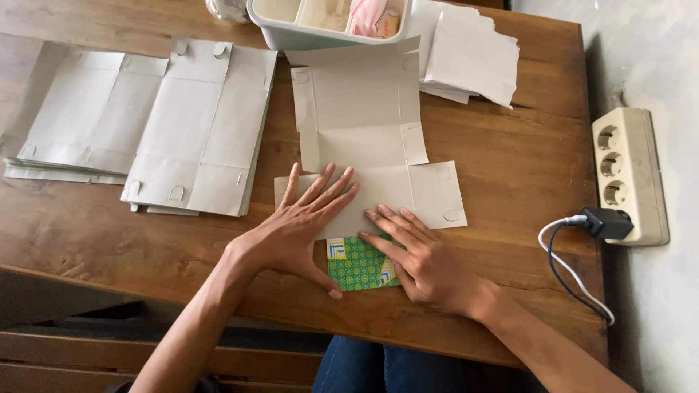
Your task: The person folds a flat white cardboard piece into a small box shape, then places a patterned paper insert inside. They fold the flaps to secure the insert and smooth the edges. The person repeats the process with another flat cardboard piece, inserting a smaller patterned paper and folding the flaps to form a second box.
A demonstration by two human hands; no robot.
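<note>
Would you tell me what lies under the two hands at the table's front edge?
Both the left hand and right hand press flat on an unfolded grey cardboard box blank. Its folded-up green patterned flap shows between them; the rest beneath the palms is hidden.

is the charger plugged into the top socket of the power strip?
No. The black charger sits in the lowest socket of the cream power strip, nearest the person; the three sockets above it are empty.

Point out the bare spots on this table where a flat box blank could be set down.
Bare wood lies right of the flat box blank, toward the table edge by the power strip, and along the near-left edge below the stacked blanks. The top is crowded: organizer tray, paper stack.
</note>
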